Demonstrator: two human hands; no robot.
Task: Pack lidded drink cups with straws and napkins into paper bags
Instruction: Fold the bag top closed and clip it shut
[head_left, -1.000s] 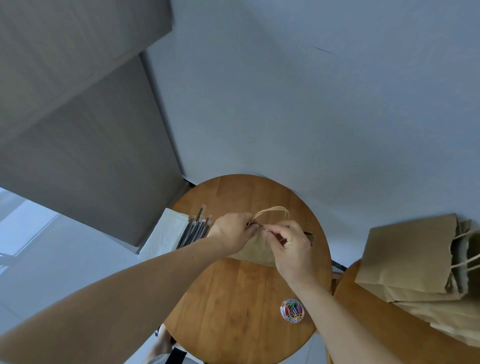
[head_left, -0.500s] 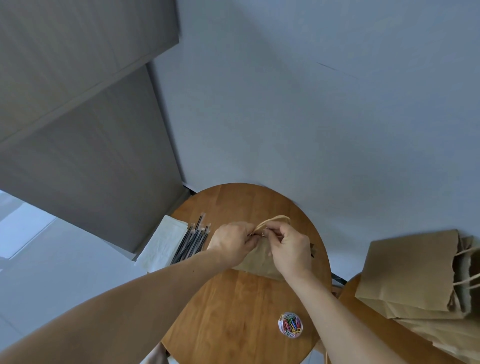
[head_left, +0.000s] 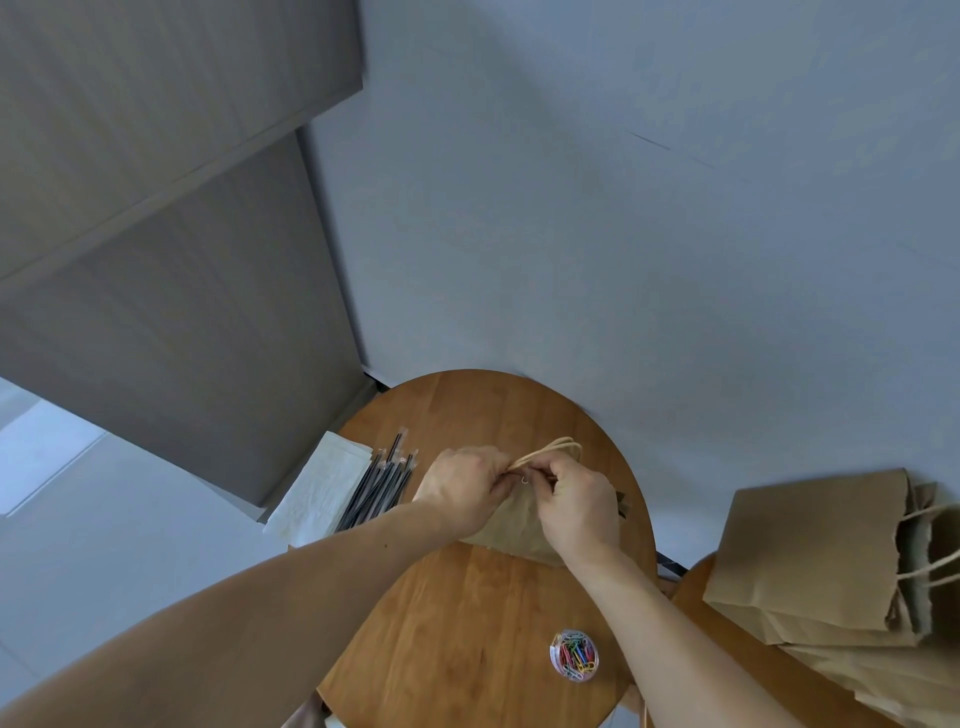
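A brown paper bag (head_left: 511, 527) stands in the middle of the round wooden table (head_left: 467, 613), its twisted paper handles (head_left: 550, 451) sticking up. My left hand (head_left: 462, 491) and my right hand (head_left: 579, 506) both pinch the bag's top edge together, with a small metal paper clip (head_left: 523, 479) between the fingertips. Wrapped black straws (head_left: 379, 488) lie left of the bag, beside a stack of white napkins (head_left: 322, 493). No drink cup is visible; the bag's inside is hidden.
A small clear round tub of coloured paper clips (head_left: 574, 656) sits near the table's front right. A pile of flat brown paper bags (head_left: 815, 566) lies on a second wooden table at the right. Grey wall and cabinet stand behind.
My hands have closed in together on the bag's top edge, the right hand shifting left toward the handles. The view has tilted slightly.
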